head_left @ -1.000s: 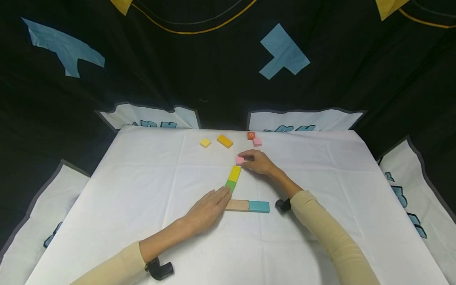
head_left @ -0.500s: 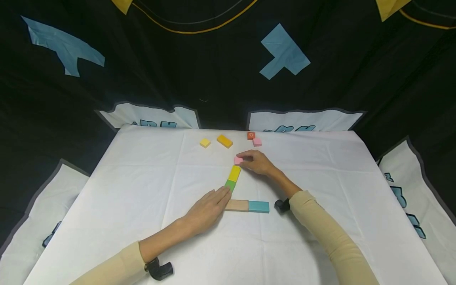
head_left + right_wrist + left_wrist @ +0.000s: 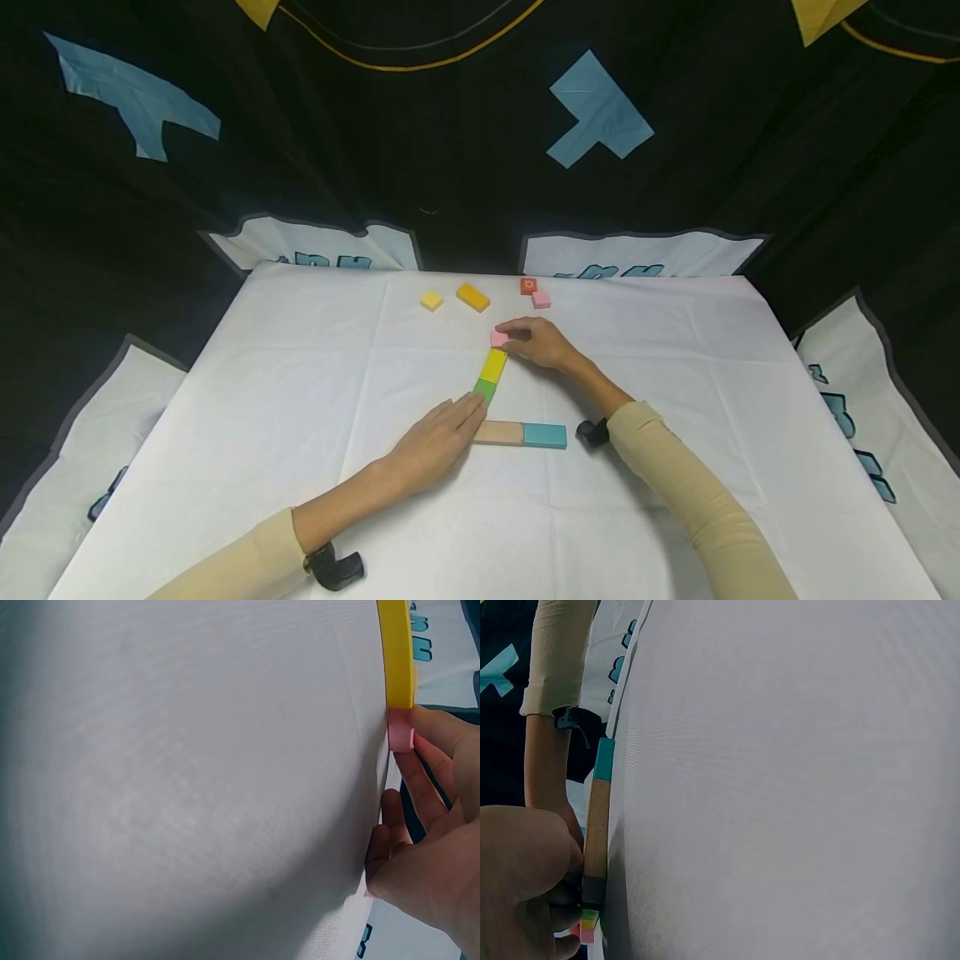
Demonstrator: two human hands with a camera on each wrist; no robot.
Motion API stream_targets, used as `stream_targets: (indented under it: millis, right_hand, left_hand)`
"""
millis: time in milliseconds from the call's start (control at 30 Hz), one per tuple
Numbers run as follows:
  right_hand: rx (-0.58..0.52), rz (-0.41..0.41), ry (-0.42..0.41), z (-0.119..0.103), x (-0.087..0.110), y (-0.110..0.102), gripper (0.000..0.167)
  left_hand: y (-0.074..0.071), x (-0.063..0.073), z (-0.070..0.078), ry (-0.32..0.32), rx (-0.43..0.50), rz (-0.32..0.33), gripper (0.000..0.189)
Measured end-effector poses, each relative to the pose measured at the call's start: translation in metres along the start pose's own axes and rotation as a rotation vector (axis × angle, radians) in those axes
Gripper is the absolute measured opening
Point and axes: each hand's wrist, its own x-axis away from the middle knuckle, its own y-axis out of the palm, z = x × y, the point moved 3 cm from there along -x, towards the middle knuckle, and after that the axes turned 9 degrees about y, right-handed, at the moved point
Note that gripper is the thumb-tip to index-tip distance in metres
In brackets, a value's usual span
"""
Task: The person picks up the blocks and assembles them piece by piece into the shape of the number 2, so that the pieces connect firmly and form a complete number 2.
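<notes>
- Near foreground: two beige sleeves (image 3: 697, 492), each forearm bearing a black wrist-worn device (image 3: 337, 568), extend over the white-covered tabletop (image 3: 675, 333).
- Left hand (image 3: 437, 440): palm down, its grip flat, with the fingers extended and lying side by side. Seen from the head, the fingertips cover the left end of the natural-wood block and the near end of the green block.
- Natural-wood block (image 3: 501, 432): lies crosswise, its right end meeting the teal block (image 3: 545, 436) in a straight row.
- Green block (image 3: 487, 389): partly hidden by the left fingertips; its far end abuts the yellow block (image 3: 493, 366), the pair slanting away to the right.
- Pink block (image 3: 498, 339): the held piece, set at the far end of the yellow block; in the right wrist view the two appear to touch.
- Right hand (image 3: 542, 342): its grip pinches the pink block, thumb on the near side, forefinger on the far side. The block sits at the very tips of these digits, to the left of the palm, its left portion exposed.
- Beyond: a pale-yellow block (image 3: 431, 301) and an orange block (image 3: 472, 297) lie apart; a second pink block (image 3: 541, 299) lies just beside a red block (image 3: 528, 286) marked with a ring.
- Background: a black curtain (image 3: 375, 167) bearing light-blue shapes (image 3: 596, 100).
</notes>
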Motion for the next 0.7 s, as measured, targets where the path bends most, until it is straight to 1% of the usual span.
stream_targets:
  millis: [500, 700]
  right_hand:
    - [0.004, -0.008, 0.031, -0.0002, -0.0009, 0.0006, 0.038]
    - [0.008, -0.010, 0.027, -0.0004, -0.0001, 0.0008, 0.038]
  left_hand:
    - [0.0023, 0.0005, -0.0010, 0.002, -0.006, -0.001, 0.048]
    - [0.0021, 0.0007, -0.0006, 0.004, -0.009, 0.002, 0.049]
